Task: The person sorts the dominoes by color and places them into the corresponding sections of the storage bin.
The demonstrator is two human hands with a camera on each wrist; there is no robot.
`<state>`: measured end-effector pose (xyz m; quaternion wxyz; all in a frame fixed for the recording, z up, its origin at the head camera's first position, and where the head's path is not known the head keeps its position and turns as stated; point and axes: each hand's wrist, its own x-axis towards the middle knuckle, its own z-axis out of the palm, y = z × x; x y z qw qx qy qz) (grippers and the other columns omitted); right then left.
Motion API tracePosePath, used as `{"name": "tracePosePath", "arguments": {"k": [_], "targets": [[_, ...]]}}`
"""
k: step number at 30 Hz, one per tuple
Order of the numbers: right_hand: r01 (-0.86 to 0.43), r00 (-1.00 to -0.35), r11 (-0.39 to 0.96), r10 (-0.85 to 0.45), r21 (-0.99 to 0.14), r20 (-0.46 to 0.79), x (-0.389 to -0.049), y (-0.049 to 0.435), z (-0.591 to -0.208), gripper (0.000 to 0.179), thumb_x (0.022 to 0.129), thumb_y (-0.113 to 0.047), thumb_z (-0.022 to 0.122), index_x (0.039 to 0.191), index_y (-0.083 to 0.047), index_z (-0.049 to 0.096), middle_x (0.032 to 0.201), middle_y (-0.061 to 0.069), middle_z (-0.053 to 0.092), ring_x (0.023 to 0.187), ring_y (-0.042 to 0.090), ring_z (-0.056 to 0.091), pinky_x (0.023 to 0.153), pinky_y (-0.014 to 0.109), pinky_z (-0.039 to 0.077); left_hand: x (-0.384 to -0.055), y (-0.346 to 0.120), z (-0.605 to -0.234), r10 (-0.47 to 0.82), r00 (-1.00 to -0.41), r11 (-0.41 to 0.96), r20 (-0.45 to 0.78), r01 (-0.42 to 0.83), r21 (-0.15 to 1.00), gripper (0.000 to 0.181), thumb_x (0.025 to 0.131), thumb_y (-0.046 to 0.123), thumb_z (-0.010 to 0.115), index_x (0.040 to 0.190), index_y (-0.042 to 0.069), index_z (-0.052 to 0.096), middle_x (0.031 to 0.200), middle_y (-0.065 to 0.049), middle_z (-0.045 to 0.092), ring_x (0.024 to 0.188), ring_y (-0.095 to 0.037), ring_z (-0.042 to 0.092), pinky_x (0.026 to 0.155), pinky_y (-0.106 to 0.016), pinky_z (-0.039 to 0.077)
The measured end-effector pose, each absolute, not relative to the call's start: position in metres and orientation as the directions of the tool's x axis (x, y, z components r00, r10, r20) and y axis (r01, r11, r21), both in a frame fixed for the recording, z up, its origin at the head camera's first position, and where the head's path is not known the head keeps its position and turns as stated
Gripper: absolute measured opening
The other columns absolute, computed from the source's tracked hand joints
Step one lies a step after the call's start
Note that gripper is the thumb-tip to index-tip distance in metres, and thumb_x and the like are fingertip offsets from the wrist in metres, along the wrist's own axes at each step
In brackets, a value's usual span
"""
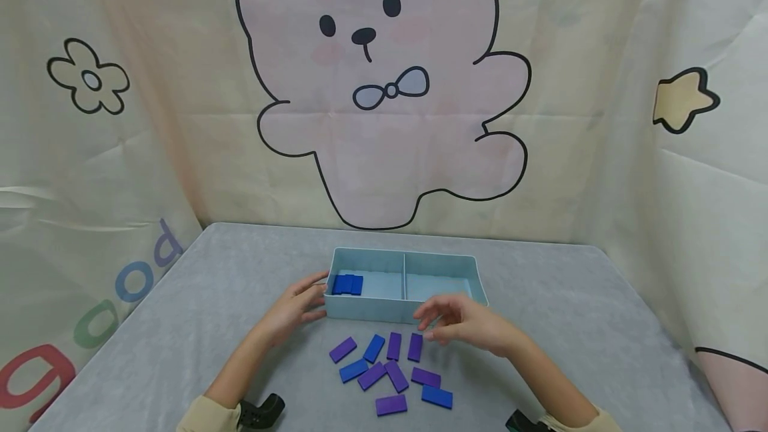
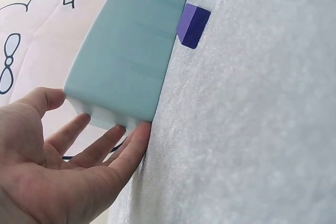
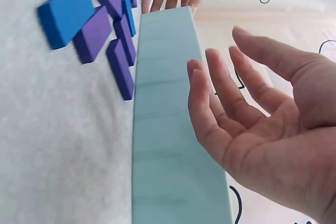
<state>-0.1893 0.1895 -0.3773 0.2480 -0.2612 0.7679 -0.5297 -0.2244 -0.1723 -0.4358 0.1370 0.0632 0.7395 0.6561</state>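
Note:
A light blue two-compartment box [image 1: 372, 310] stands on the table, and several blue blocks [image 1: 348, 285] lie together at the left of its left compartment. My left hand [image 1: 295, 309] is at the box's left end; in the left wrist view its spread fingertips [image 2: 119, 130] touch that end wall. My right hand [image 1: 465, 322] hovers by the front wall, right of the middle, its fingers loosely bent with nothing between them. Just left of its fingertips lies a purple block [image 1: 415, 347]. Another purple block [image 2: 193, 26] shows beside the box in the left wrist view.
In front of the box, purple blocks [image 1: 391, 405] and blue blocks [image 1: 437, 397] lie scattered on the grey cloth-covered table [image 1: 252, 265]. The box's right compartment [image 1: 441, 275] has a divider on its left. A printed curtain [image 1: 570, 172] hangs behind the table.

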Motion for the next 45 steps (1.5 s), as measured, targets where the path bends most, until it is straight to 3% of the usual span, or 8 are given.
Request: {"name": "tracePosePath", "arguments": {"k": [6, 11, 17, 24, 31, 37, 45], "targets": [[-0.105, -0.661, 0.260, -0.739, -0.960, -0.128, -0.187, 0.198, -0.389, 0.032, 0.099, -0.006, 0.071, 0.122, 0.015, 0.061, 0.112, 0.030, 0.068, 0.090, 0.018, 0.070, 0.078, 0.025, 0.060, -0.224, -0.171, -0.436, 0.281, -0.952, 0.130, -0.124, -0.090, 0.987, 0.059, 0.113, 0.025, 0.048, 0.164, 0.001, 0.033, 0.161, -0.032, 0.040, 0.140, -0.049, 0.053, 0.109, -0.055, 0.052], [-0.063, -0.624, 0.273, -0.761, -0.960, -0.176, -0.186, 0.204, -0.398, 0.031, 0.096, -0.003, 0.073, 0.117, 0.017, 0.061, 0.105, 0.020, 0.071, 0.085, 0.011, 0.068, 0.079, 0.021, 0.059, -0.224, -0.170, -0.437, 0.275, -0.953, 0.132, -0.124, -0.090, 0.987, 0.058, 0.112, 0.024, 0.048, 0.164, 0.002, 0.033, 0.161, -0.032, 0.041, 0.139, -0.049, 0.053, 0.109, -0.055, 0.053], [0.021, -0.577, 0.283, -0.780, -0.959, -0.243, -0.185, 0.209, -0.406, 0.031, 0.093, 0.003, 0.074, 0.115, 0.019, 0.059, 0.101, 0.010, 0.072, 0.082, 0.010, 0.068, 0.076, 0.020, 0.059, -0.223, -0.171, -0.438, 0.273, -0.954, 0.133, -0.125, -0.092, 0.987, 0.059, 0.112, 0.025, 0.049, 0.164, 0.002, 0.033, 0.161, -0.032, 0.041, 0.139, -0.049, 0.053, 0.109, -0.055, 0.053], [0.059, -0.540, 0.298, -0.793, -0.953, -0.281, -0.185, 0.212, -0.415, 0.031, 0.091, 0.003, 0.078, 0.113, 0.015, 0.061, 0.099, 0.012, 0.071, 0.081, 0.009, 0.068, 0.074, 0.018, 0.059, -0.224, -0.171, -0.439, 0.271, -0.954, 0.134, -0.129, -0.095, 0.986, 0.058, 0.113, 0.025, 0.048, 0.164, 0.002, 0.034, 0.161, -0.032, 0.042, 0.139, -0.049, 0.053, 0.108, -0.055, 0.053], [0.104, -0.509, 0.304, -0.801, -0.947, -0.313, -0.183, 0.214, -0.417, 0.027, 0.092, 0.009, 0.072, 0.115, 0.018, 0.061, 0.094, 0.003, 0.072, 0.081, 0.009, 0.068, 0.074, 0.017, 0.058, -0.223, -0.170, -0.437, 0.265, -0.955, 0.131, -0.131, -0.099, 0.986, 0.058, 0.113, 0.025, 0.048, 0.163, 0.002, 0.034, 0.160, -0.032, 0.043, 0.139, -0.049, 0.053, 0.108, -0.055, 0.053], [0.100, -0.474, 0.300, -0.824, -0.949, -0.311, -0.184, 0.215, -0.419, 0.031, 0.089, 0.008, 0.075, 0.117, 0.016, 0.065, 0.093, 0.003, 0.073, 0.080, 0.006, 0.071, 0.073, 0.017, 0.060, -0.224, -0.171, -0.437, 0.259, -0.957, 0.132, -0.133, -0.102, 0.986, 0.058, 0.112, 0.026, 0.049, 0.163, 0.002, 0.035, 0.160, -0.032, 0.042, 0.139, -0.049, 0.053, 0.108, -0.054, 0.054], [-0.032, -0.393, 0.301, -0.881, -0.953, -0.265, -0.189, 0.212, -0.424, 0.043, 0.090, 0.005, 0.079, 0.130, 0.008, 0.065, 0.096, 0.011, 0.072, 0.074, 0.000, 0.063, 0.070, 0.012, 0.054, -0.226, -0.172, -0.436, 0.261, -0.956, 0.136, -0.133, -0.100, 0.986, 0.058, 0.112, 0.026, 0.048, 0.163, 0.001, 0.035, 0.161, -0.032, 0.042, 0.140, -0.050, 0.052, 0.108, -0.054, 0.053]]}}
